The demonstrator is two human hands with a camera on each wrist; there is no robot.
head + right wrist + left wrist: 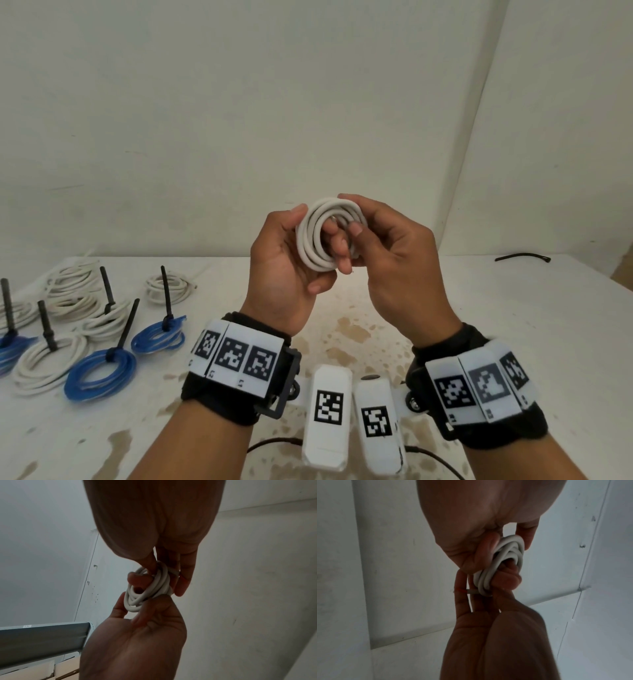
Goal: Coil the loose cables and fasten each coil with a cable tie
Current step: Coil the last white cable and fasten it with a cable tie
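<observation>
Above the table (513, 308), mid-frame in head view, a small white cable coil (320, 236) is held up in the air btwn both hands, several loops thick, no tie on it. Left hand (284, 270) grips the coil's left side: thumb over the outer edge, fingers (339, 246) curled through the centre hole. Right hand (394, 260) pinches the coil's right side, index finger arched over the top loops, thumb pressing at the inner rim. Left wrist view shows the same coil (498, 566) w/ a stripped cable end (471, 591) sticking out sideways, a bit of red at its tip.

Both wrists carry black straps w/ white marker tags; two white tagged blocks (329, 421) sit under the wrists, thin dark wires trailing from them.

Table top is white w/ brown, worn blotches, esp. near the middle front. On its left part lie finished coils: white ones (48, 366) and blue ones (101, 375), each cinched w/ a black cable tie (126, 329) whose tail stands up. Further back, more white coils (72, 281), tie status unclear. One loose black tie (522, 257) lies far right, well apart from the rest.

Behind: plain off-white wall, corner at right. Right wrist view catches a grey metal beam (42, 639) and cardboard boxes (34, 672) low left.
</observation>
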